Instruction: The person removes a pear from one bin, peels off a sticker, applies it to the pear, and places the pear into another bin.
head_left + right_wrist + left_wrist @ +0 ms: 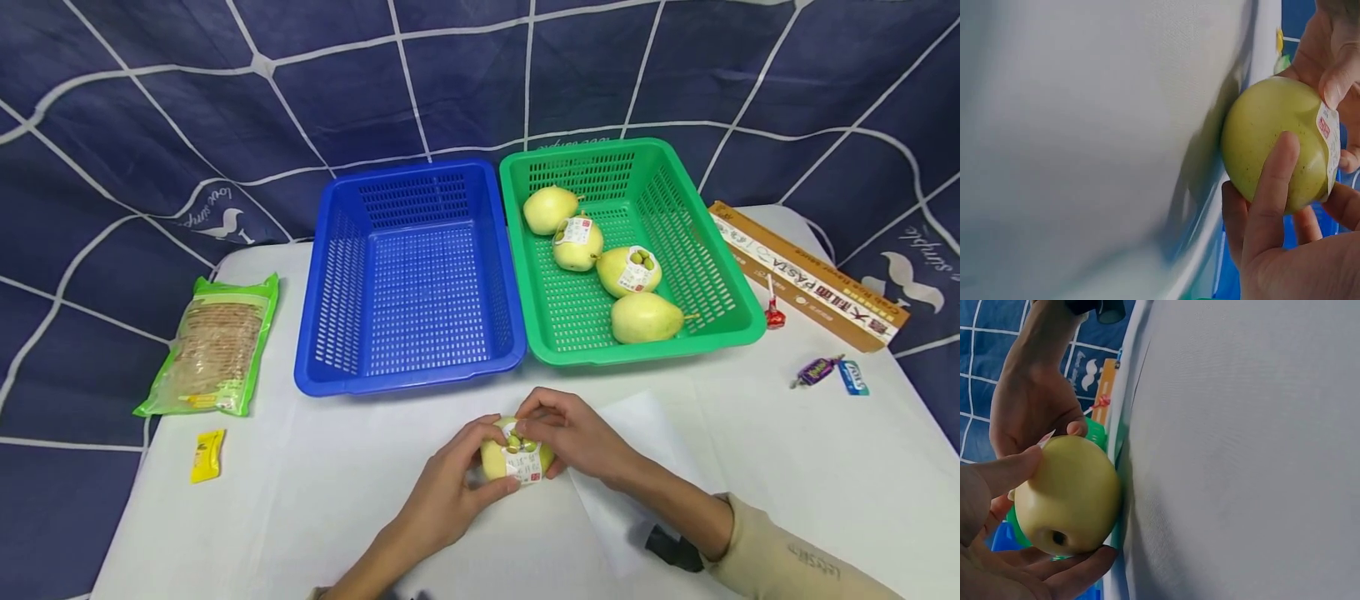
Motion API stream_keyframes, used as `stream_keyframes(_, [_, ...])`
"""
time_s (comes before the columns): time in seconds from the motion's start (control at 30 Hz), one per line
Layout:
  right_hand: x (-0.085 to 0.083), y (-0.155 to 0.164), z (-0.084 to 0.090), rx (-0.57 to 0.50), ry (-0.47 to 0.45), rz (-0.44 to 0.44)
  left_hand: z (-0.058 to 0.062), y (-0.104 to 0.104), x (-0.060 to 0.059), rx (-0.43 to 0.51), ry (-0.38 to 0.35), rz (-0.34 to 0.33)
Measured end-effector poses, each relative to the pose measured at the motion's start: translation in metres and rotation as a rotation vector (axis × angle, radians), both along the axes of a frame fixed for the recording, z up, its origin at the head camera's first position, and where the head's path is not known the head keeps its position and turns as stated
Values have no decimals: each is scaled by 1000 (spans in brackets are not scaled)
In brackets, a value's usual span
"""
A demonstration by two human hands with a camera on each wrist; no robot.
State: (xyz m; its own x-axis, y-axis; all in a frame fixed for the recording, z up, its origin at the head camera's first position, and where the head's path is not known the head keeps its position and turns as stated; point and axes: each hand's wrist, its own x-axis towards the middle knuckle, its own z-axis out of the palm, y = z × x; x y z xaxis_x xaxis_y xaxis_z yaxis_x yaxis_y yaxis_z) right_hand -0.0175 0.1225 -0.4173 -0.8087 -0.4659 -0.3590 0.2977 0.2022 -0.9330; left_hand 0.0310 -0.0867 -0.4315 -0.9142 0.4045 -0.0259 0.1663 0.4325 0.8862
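A yellow-green pear (491, 458) is held between both hands low over the white table, near its front middle. Its white printed label (522, 468) faces up in the head view; in the right wrist view the label (1329, 140) wraps the pear's side. My left hand (444, 492) grips the pear from the left, thumb near the label's lower edge. From the right, my right hand (581, 433) holds the pear, with fingertips at the label's top. In the left wrist view a small label corner (1048, 436) stands up beside the left thumb.
Behind stand a blue basket (309, 358) and a green basket (525, 317) with several pears (647, 318). A white sheet (652, 425) lies beneath the right forearm. Bagged food (217, 346) and a yellow packet (207, 456) lie left; a pasta box (810, 275) and sweets (816, 371) lie right.
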Motion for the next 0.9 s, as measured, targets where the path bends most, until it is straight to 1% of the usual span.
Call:
stream_keyframes(0.1, [-1, 0, 0, 16, -12, 13, 0, 0, 0, 6, 16, -2])
stream_keyframes(0.2, [0, 5, -3, -13, -16, 53, 0, 0, -1, 39, 8, -3])
stream_keyframes(0.27, [0, 10, -7, -54, -15, 85, -1, -1, -2, 68, -8, -7])
stream_keyframes(0.4, [0, 20, -16, -144, -29, 135, -2, -2, -4, 93, -40, -16])
stream_keyframes(0.53, [-1, 26, -22, -244, -55, 162, -3, -3, -5, 149, -87, -19])
stream_keyframes(0.63, [-1, 28, -23, -296, -70, 170, -4, -4, -5, 201, -134, -19])
stream_keyframes(0.73, [0, 28, -22, -278, -68, 157, -3, -4, -6, 216, -154, -16])
stream_keyframes(0.9, [3, 23, -19, -178, -13, 145, -3, -5, -6, 230, -153, -16])
